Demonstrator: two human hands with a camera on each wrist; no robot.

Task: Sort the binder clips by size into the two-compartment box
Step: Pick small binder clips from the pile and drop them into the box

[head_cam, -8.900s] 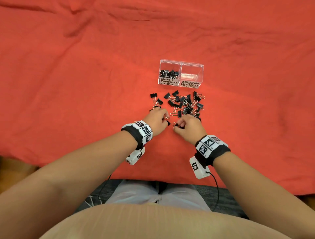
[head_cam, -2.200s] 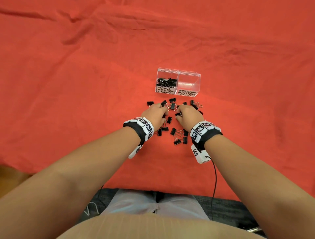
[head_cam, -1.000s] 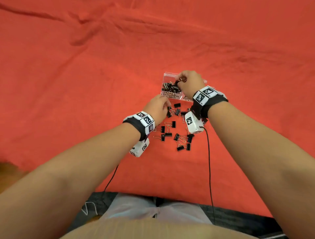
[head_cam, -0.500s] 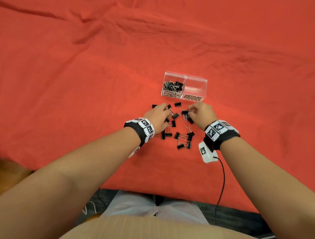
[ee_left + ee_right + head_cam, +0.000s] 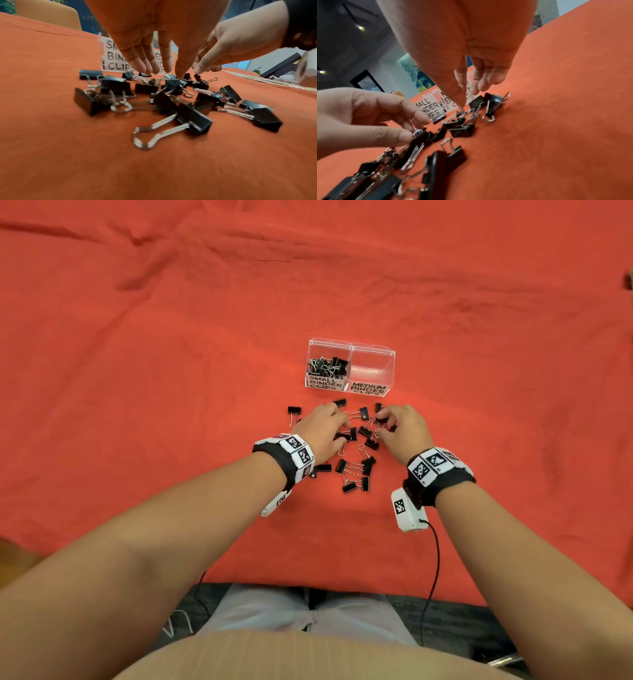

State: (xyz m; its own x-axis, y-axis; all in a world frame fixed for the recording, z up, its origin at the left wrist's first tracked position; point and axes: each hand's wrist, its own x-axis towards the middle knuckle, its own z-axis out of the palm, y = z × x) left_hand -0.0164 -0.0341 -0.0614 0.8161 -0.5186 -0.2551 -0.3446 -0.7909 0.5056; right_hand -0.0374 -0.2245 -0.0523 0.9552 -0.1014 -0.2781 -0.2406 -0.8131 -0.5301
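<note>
Lying scattered on the red cloth (image 5: 171,405), the binder clips (image 5: 356,470) are reached from both sides. One clip is touched by the left hand (image 5: 320,429), fingers straight and spread. A clip's wire handle appears pinched by the right hand (image 5: 404,429), fingers curled. Just beyond stands the two-compartment box (image 5: 371,361), small clips in its left compartment.

One clear box (image 5: 349,350), two compartments; black clips heaped in the left one, too tangled to count, the right one holding none. Loose clips (image 5: 356,474) on the red cloth (image 5: 137,371): roughly sixteen visible, some hidden under fingers. Two hands over them: left hand (image 5: 322,429), right hand (image 5: 404,433).
</note>
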